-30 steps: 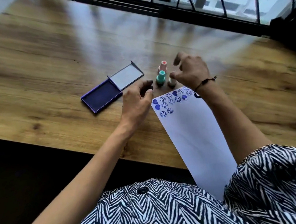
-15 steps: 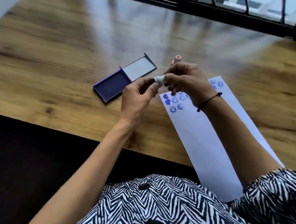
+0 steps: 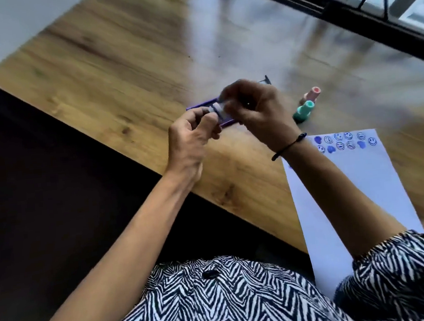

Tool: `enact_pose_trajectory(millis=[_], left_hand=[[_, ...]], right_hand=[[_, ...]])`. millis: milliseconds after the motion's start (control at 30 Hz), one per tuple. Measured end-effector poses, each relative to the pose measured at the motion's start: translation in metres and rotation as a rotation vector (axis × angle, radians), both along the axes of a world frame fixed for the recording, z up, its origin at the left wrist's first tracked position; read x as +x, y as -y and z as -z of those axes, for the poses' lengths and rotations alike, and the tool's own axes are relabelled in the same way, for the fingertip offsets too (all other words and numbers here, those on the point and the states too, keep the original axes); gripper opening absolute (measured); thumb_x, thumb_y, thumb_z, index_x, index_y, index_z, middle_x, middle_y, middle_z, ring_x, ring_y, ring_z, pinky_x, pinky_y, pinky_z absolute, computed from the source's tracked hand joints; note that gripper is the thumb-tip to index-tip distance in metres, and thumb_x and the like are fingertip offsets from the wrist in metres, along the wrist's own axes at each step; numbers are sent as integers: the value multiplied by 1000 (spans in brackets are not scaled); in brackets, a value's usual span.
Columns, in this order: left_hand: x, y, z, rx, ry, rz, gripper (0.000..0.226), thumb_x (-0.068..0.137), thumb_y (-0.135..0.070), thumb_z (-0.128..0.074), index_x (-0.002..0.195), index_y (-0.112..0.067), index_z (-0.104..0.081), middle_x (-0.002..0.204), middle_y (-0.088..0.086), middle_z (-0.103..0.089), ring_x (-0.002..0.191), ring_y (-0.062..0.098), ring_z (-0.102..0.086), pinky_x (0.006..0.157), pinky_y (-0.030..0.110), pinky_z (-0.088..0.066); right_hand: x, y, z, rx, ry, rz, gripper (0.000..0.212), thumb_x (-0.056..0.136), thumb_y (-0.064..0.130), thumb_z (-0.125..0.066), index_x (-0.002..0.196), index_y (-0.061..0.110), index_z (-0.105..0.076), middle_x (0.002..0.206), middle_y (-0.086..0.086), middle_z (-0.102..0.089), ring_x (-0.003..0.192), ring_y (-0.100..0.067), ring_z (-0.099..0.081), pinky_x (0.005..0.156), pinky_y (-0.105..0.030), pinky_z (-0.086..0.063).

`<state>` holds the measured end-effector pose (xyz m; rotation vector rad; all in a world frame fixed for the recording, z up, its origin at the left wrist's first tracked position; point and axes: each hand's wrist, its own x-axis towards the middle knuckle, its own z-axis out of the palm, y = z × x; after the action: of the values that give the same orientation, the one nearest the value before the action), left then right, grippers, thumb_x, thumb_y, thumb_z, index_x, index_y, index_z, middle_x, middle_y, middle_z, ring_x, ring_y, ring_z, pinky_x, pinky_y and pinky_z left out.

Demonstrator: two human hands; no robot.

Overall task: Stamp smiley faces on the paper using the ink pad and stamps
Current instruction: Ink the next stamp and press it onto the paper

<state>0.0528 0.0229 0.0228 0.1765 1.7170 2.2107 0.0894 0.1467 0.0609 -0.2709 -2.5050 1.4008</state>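
My right hand (image 3: pixel 255 109) and my left hand (image 3: pixel 190 139) meet above the purple ink pad (image 3: pixel 225 122), both pinching a small white stamp (image 3: pixel 217 108) between their fingertips. The hands hide most of the pad; only its near edge and a corner of its open lid (image 3: pixel 265 80) show. The white paper (image 3: pixel 352 198) lies to the right, with two rows of blue smiley faces and blots near its far edge. A teal stamp (image 3: pixel 303 111) and a pink stamp (image 3: pixel 312 95) stand upright on the wood just beyond the paper.
The wooden table (image 3: pixel 119 65) stretches left and far, its near edge running diagonally over a dark floor. A black window railing (image 3: pixel 346 10) crosses the far right. My zebra-striped clothing fills the bottom of the view.
My right hand picked the white stamp from beside the teal one and brought it to my left hand. Both hands now hold it over the ink pad, and the view has swung left.
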Motion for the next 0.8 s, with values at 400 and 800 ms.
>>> enact_pose_trajectory(millis=[400,800], left_hand=[[7,2,26,-15,50,-37,16,84,1,-54,77,-13,-59,68,5,-58,51,2,-55,52,13,-48],[6,-2,31,-98,1,3,5,77,-10,-61,78,-15,-60,68,4,-59,55,7,-56,58,20,-50]], right_hand=[[-42,-4,35,763,125,-46,17,77,0,-51,89,1,-62,97,-20,-63,97,-34,-52,67,-33,-32],[-44,-10,21,745,187,-83,20,80,0,-47,93,3,-63,102,-20,-62,95,-35,-55,69,-38,-44]])
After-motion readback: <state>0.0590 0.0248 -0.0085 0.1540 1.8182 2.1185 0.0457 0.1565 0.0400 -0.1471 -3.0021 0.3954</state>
